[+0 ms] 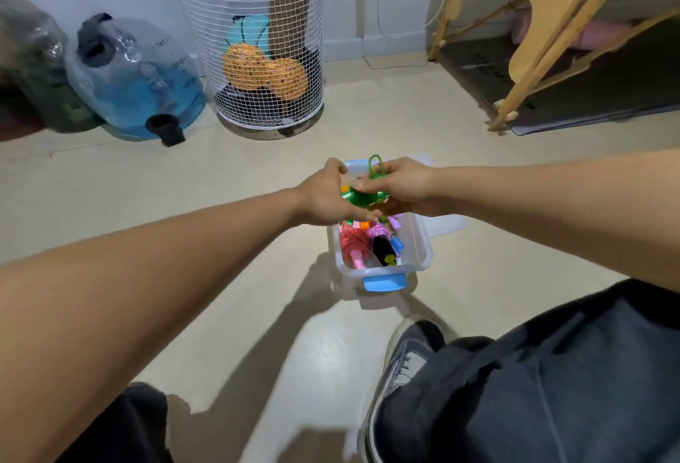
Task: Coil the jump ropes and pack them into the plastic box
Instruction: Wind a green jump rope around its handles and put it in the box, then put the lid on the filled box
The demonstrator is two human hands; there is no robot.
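Mid-frame, both hands, left hand (323, 192) and right hand (399, 183), grip a green jump rope (362, 197) above the plastic box (417, 245) on the floor (257, 175).

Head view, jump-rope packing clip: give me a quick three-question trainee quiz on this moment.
1. True or false: both the left hand and the right hand hold the green jump rope.
2. Where is the green jump rope relative to the plastic box? A) on the floor beside it B) held above it C) in the wire basket
3. Fill in: the latch on the box's near end is coloured ____.

Key: 1 true; 2 B; 3 blue.
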